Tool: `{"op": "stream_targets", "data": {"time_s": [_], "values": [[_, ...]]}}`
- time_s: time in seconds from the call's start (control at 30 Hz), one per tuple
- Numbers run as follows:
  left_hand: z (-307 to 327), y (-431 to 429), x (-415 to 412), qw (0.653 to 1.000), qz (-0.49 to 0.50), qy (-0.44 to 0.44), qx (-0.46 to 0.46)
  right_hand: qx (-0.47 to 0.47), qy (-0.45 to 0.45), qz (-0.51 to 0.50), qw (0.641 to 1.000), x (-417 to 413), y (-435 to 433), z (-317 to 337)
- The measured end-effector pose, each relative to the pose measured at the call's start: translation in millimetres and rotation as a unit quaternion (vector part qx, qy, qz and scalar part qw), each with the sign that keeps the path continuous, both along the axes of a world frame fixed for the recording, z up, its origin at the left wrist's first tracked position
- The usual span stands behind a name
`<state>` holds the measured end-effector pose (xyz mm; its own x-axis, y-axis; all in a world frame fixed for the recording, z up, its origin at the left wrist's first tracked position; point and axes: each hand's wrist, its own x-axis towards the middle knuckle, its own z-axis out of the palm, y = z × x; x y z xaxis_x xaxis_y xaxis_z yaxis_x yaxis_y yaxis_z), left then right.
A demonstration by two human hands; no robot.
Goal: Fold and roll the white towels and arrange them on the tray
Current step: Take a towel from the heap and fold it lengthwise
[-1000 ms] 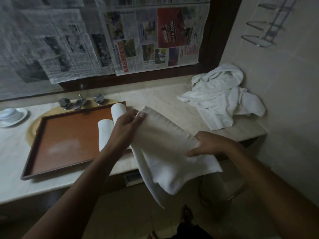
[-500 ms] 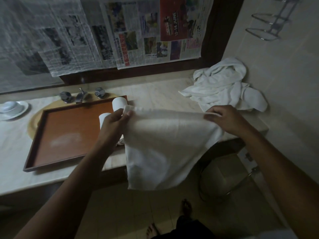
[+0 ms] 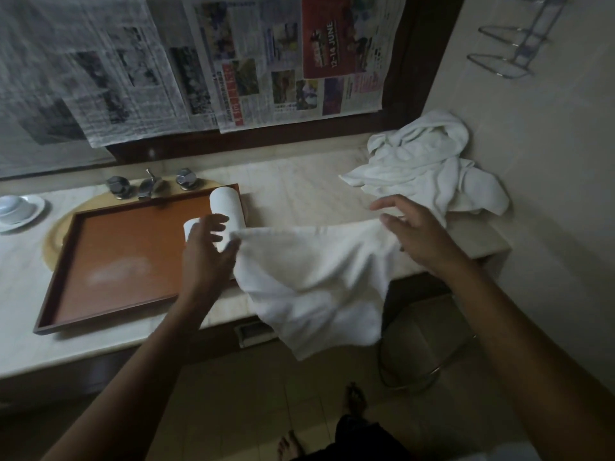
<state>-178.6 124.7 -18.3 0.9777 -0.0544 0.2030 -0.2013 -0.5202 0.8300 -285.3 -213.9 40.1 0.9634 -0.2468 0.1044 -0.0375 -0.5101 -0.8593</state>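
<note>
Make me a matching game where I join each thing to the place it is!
Things:
1. two rolled white towels
2. crumpled heap of white towels
3. white cup on a saucer
4. flat white towel

Places:
A. hanging over the pale marble counter's front edge
B. far left of the counter
C. in the brown wooden tray
D. counter's back right corner

Pairs: 1-C, 2-D, 3-B, 4-A.

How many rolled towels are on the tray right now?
2. One rolled towel lies at the far right corner of the tray; the other rolled towel sits just left of it, mostly hidden behind the left hand.
</note>
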Motion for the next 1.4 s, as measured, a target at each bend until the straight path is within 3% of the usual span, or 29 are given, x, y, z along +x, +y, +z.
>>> {"op": "stream_targets", "data": {"time_s": [0.1, 0.17, 0.27, 0.33, 0.4, 0.53, 0.67, 0.77, 0.93, 1.07, 1.23, 1.4], "values": [[6.3, -31.2, -39.5, 0.981, -0.186, 0.003, 0.051, 0.058, 0.02, 0.037, 0.997, 3.9, 52.4, 10.4], [5.9, -55.8, -68.2, 0.965, -0.257, 0.023, 0.05, 0.039, 0.029, 0.064, 0.997, 5.1, 81.9, 16.7], [9.3, -75.6, -72.8, 0.985, -0.156, 0.003, -0.072, 0.011, 0.033, 0.115, 0.993, 2.6, 101.9, 29.2], [17.3, -73.2, -60.7, 0.988, -0.113, -0.007, -0.107, -0.024, 0.036, 0.121, 0.992, -2.9, 95.7, 38.4], [24.9, -65.9, -52.1, 0.98, -0.149, 0.003, -0.132, -0.067, 0.049, 0.094, 0.992, -7.5, 79.1, 36.2], [33.3, -63.4, -54.0, 0.96, -0.234, -0.023, -0.148, -0.144, 0.185, 0.13, 0.963, -23.7, 81.9, 15.6], [32.2, -71.8, -61.6, 0.974, -0.188, 0.032, -0.119, -0.092, 0.154, 0.082, 0.98, -30.1, 119.8, -22.8], [33.7, -65.8, -64.0, 0.986, -0.148, 0.028, -0.072, -0.126, 0.123, 0.021, 0.984, -27.8, 117.1, -52.9], [28.2, -39.7, -71.5, 0.99, -0.137, 0.016, -0.041, -0.183, 0.099, 0.016, 0.978, -26.8, 91.1, -82.0], [2.0, -24.3, -74.3, 0.986, -0.154, 0.034, -0.053, -0.139, 0.139, 0.014, 0.98, -31.3, 60.1, -111.5], [-42.0, -10.6, -75.3, 0.982, -0.085, 0.147, -0.078, -0.121, 0.203, 0.013, 0.972, -36.4, 14.5, -135.8], [-75.0, -12.1, -73.1, 0.966, -0.102, 0.222, -0.078, -0.134, 0.241, 0.052, 0.96, -27.8, -40.0, -142.4]]}}
